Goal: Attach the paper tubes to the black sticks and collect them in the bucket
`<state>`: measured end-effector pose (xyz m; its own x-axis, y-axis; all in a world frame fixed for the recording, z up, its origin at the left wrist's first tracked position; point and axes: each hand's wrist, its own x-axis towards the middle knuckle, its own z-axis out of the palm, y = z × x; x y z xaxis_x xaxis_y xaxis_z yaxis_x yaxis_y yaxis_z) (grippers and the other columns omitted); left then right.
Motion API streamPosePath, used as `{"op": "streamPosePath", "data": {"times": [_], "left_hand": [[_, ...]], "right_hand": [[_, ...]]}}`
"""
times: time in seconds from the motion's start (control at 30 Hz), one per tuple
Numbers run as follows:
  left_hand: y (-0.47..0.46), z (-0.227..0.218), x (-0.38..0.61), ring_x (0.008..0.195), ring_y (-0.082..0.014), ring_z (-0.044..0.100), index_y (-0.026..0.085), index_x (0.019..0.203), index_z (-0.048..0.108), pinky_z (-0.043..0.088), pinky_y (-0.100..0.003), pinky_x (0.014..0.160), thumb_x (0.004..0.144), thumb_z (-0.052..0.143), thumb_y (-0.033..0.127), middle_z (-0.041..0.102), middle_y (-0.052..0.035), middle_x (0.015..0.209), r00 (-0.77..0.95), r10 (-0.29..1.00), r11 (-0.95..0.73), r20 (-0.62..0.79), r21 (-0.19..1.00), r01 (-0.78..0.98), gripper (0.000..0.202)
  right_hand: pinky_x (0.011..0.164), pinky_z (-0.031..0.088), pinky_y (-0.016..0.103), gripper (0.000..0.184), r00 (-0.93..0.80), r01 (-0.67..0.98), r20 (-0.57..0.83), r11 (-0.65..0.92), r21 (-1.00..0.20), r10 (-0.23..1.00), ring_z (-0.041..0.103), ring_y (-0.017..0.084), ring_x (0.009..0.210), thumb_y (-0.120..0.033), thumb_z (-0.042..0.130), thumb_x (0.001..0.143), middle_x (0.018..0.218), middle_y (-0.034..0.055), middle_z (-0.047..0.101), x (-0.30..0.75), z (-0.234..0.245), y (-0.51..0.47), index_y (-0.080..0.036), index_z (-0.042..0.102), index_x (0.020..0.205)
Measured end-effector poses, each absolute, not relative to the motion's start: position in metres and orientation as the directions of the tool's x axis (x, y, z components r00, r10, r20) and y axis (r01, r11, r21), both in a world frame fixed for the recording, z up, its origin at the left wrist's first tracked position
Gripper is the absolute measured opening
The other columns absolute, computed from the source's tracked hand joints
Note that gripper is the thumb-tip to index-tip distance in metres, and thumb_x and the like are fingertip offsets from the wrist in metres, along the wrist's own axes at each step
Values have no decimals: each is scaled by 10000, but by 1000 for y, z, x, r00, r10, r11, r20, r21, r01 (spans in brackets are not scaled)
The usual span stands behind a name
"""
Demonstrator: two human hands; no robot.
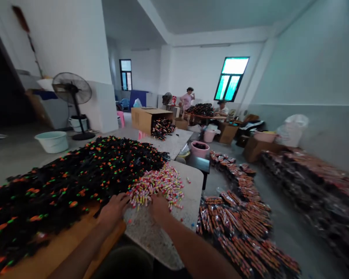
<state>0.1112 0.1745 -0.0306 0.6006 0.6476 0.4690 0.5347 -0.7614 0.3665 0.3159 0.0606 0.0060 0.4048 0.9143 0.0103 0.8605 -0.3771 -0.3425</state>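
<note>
Against one bright pile (158, 182), two hands (113, 209) (159, 208).

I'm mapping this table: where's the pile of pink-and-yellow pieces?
In the head view, the pile lies below centre on the pale tabletop, by the left hand and right hand, right of the black heap.

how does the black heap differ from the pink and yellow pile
The black heap is mostly dark, dotted with orange and green; the pink and yellow pile is mostly bright. The black heap spreads much wider than the pink and yellow pile. Both are loose jumbles.
</note>
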Motion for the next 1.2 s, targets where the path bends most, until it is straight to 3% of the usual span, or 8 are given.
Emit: {"op": "streamPosePath", "data": {"times": [0.13,0.23,0.3,0.4,0.5,0.73,0.93,1.2], "left_hand": [[154,-10,86,1154,-296,671,254,1040,759,491,-460,1100,987,469,423,756,-92,1182,467,713,-699,522,479,531,339],[105,19,73,956,-238,720,236,1082,733,565,-362,940,1020,451,454,775,-76,1056,411,847,-522,338,680,516,362],[75,32,70,915,-211,713,215,1104,732,568,-327,895,1031,468,436,774,-81,1060,428,849,-494,309,750,440,352],[43,42,66,1002,-215,702,192,1119,739,544,-344,957,1051,498,412,767,-99,1082,473,799,-561,372,743,365,334],[20,51,57,1000,-224,694,191,1179,737,540,-364,946,1049,527,343,759,-106,1059,534,733,-651,421,662,371,290],[-2,66,38,1021,-266,665,203,1289,713,534,-425,939,1012,564,226,752,-116,1081,598,638,-770,484,403,495,316],[-9,71,37,1072,-278,651,202,1289,703,530,-425,945,1026,579,317,732,-123,1150,663,616,-787,425,323,525,312],[-14,73,38,1109,-265,631,217,1358,644,523,-411,968,1047,526,294,701,-106,1175,692,627,-770,358,149,621,341]], "right_hand": [[864,567,354,197,410,766,93,-287,-575,907,732,291,1064,-196,565,942,1129,164,758,314,8,46,-152,717,1059],[656,542,269,205,308,665,56,-173,-727,950,709,183,765,-225,488,978,964,75,752,300,11,21,-176,669,1063],[477,438,229,186,192,350,52,-19,-936,980,567,123,521,-323,546,965,821,20,698,287,16,1,-186,656,1026],[414,377,222,279,40,49,44,42,-998,998,500,97,463,-440,661,925,766,-5,659,269,31,-27,-199,697,1061],[412,395,231,340,-29,-69,48,46,-997,998,518,99,485,-477,710,903,784,4,657,253,46,-48,-201,730,1100],[456,413,247,334,-11,-48,85,85,-995,996,511,108,490,-464,738,900,675,-19,620,247,50,-64,-199,742,1104],[498,413,267,328,-16,58,115,115,-992,993,529,127,507,-452,713,933,621,-22,603,256,49,-75,-185,751,1119],[526,440,261,304,-22,148,135,136,-980,991,560,128,548,-437,703,948,659,-11,630,258,51,-82,-181,754,1103]]}}
